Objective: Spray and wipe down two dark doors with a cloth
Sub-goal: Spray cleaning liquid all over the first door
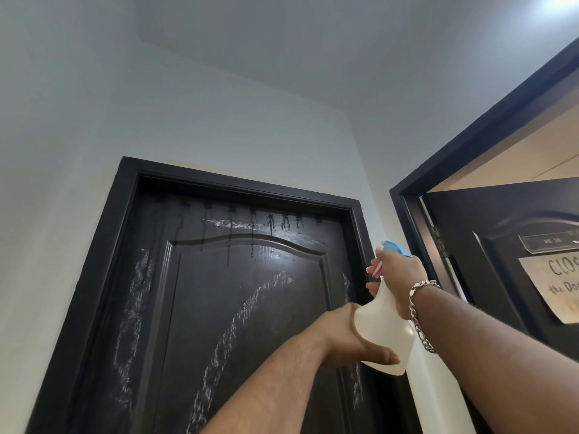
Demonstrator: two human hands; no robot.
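The right hand (398,277) is raised in front of the closed door (238,308) and it grips the neck of the spray bottle (385,333), just under the blue spray head (395,248). Its fingers (374,270) are curled around the front of the neck, where the pink trigger (378,270) shows between them, and the nozzle points toward the upper part of the door. The white body of the bottle hangs below this hand, tilted, with its bottom toward the camera. The left hand (351,336) holds the bottle from below: the thumb (380,353) lies across the lower part of the body and the palm is against its left side; the other fingers are behind the bottle, so I cannot tell how they lie. A chain bracelet (418,311) is on the right wrist. On the top of the door, dark wet drips (250,227) run down from a row of spots, and pale streaks (238,327) cross the panel and the left side. At the right, a second door (488,245) stands open in its frame, and a paper sign (554,286) is fixed on it. No cloth is in view.
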